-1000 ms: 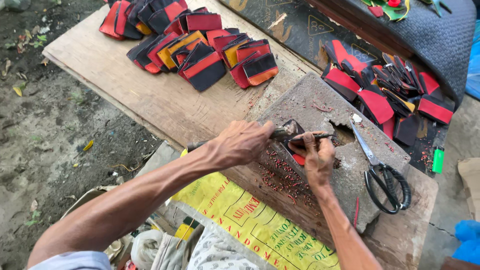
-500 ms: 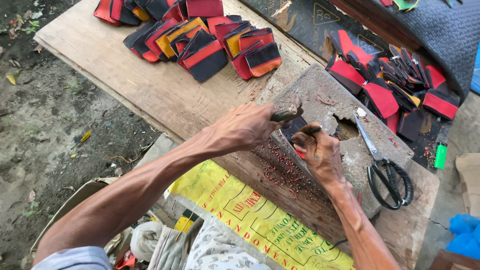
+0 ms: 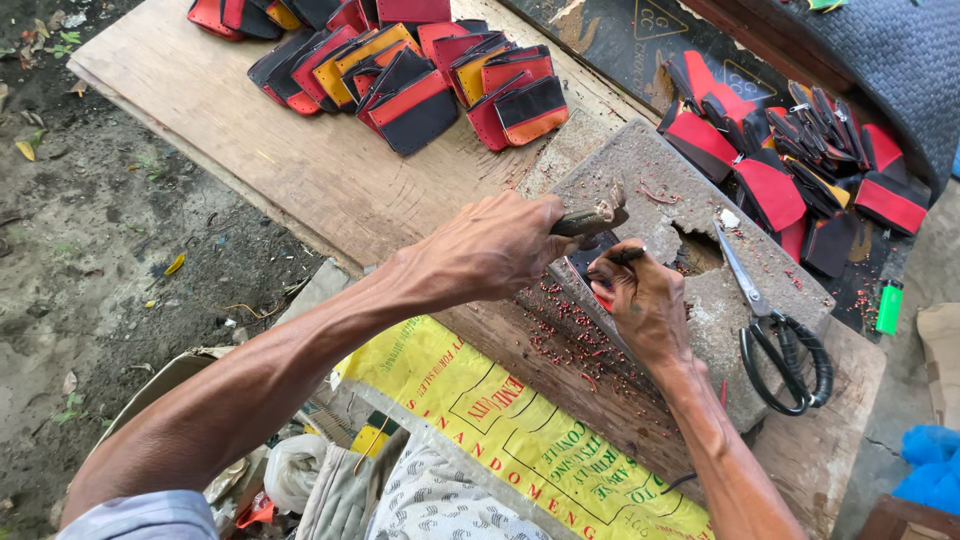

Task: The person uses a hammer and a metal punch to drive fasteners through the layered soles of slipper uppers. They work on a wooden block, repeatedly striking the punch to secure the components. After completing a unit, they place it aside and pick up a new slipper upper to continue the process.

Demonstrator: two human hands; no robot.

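Fingers of the left hand [image 3: 495,250] wrap shut around a worn hammer [image 3: 592,218], its head poised just above a black punch [image 3: 618,257] that the right hand [image 3: 645,305] pinches upright on a small red-and-black piece [image 3: 592,282]. That piece lies on a grey stone slab [image 3: 665,190] near the wooden table's [image 3: 300,160] right end, probably as a hard backing for blows. Scissors [image 3: 775,335] rest beside it on the slab, finished pieces [image 3: 400,70] stacked along the far edge.
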